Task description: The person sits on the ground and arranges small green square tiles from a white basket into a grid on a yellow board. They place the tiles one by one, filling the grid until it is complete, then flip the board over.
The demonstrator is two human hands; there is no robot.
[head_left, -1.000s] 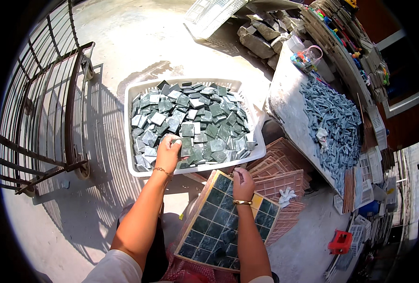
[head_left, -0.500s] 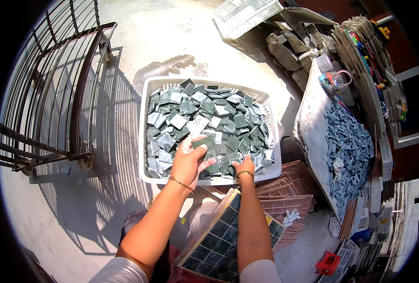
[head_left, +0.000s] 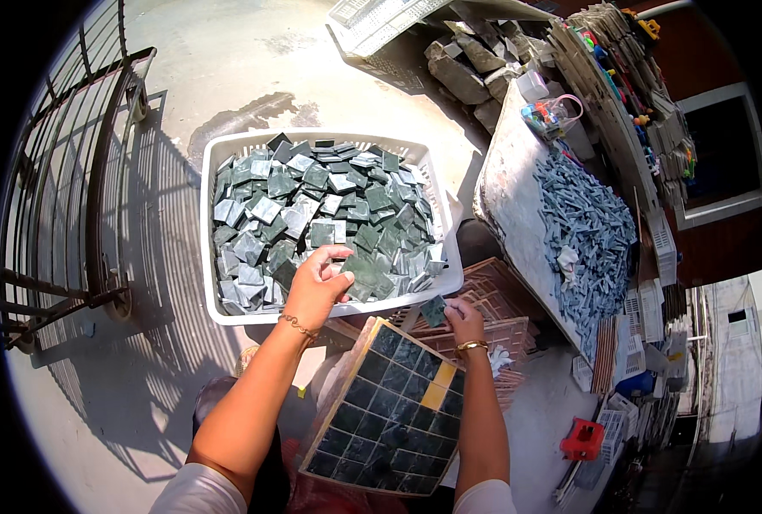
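Observation:
My left hand is closed on a dark green square tile at the front edge of a white plastic basket. Loose green and grey tiles fill that basket. To the right, outside the basket, my right hand pinches another dark green tile by its edge. Below my hands a wooden-edged tray rests tilted near my lap. Rows of square dark green tiles lie in it, and a bare yellow strip shows toward its right side.
A barred metal cart stands on the left. Stacked reddish grid trays lie right of the basket. Beyond them a white board bears a heap of narrow grey-blue pieces. A red crate sits at lower right; stone slabs lie behind.
My right hand has come out of the basket with a tile and moved right, beside the tray. My left hand still holds a tile over the basket. The view has shifted, uncovering the tray.

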